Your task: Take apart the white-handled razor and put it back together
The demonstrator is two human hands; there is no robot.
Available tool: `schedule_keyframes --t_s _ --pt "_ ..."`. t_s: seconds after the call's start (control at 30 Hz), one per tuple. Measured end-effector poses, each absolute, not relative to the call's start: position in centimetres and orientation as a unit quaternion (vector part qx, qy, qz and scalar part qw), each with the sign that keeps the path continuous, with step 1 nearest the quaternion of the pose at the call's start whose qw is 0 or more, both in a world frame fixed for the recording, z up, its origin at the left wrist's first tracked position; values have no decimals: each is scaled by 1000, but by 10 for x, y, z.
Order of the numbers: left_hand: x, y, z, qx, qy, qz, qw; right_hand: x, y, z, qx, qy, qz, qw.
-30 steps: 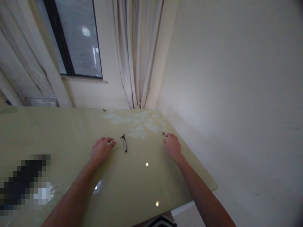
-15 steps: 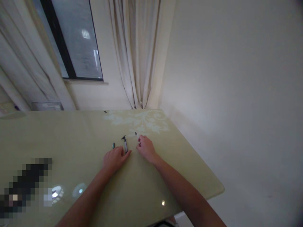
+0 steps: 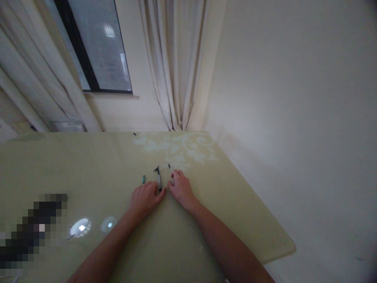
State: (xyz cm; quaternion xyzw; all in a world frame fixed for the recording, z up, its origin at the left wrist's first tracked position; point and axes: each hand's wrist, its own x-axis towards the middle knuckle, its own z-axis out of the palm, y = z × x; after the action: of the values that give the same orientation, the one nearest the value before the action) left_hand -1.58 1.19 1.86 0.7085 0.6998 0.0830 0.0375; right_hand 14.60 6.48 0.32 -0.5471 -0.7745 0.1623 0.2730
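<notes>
On the pale yellow-green table [image 3: 229, 220] lies a razor [image 3: 159, 181] with its dark head pointing away. My left hand [image 3: 146, 197] rests flat just beside the razor's lower end, thumb stretched out and fingers apart from it. A small dark-green piece [image 3: 143, 179] lies just beyond the fingers of that hand. My right hand [image 3: 182, 188] is closed round a thin white stick with a dark tip [image 3: 169, 166], right of the razor; the tip points away and the fingers cover part of the stick.
A small dark bit [image 3: 134, 134] lies near the table's far edge. Curtains [image 3: 176, 63] and a window [image 3: 100, 43] are behind the table, a wall [image 3: 294, 118] to the right. A pixelated dark shape [image 3: 35, 228] is at the lower left.
The view has shifted slightly. My right hand has slid a little down the stick, so more of the stick shows beyond its fingers. My left hand stays beside the razor.
</notes>
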Motion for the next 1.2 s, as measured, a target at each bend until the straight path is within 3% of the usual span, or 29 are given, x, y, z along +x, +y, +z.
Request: schedule_keyframes --t_s 0.27,0.43,0.8,1.03,1.2 --pt "-18 10 18 712 695 92 42 170 90 4 -580 -694 275 327" --pt "-21 10 17 725 681 92 45 194 87 4 -481 -739 352 315" --pt "-30 13 13 720 686 89 56 207 64 7 -436 -741 397 322" --pt "-43 18 19 686 684 238 71 207 63 7 -434 -747 386 323" --pt "-74 26 25 599 655 427 173 207 62 6 -427 -754 382 321"
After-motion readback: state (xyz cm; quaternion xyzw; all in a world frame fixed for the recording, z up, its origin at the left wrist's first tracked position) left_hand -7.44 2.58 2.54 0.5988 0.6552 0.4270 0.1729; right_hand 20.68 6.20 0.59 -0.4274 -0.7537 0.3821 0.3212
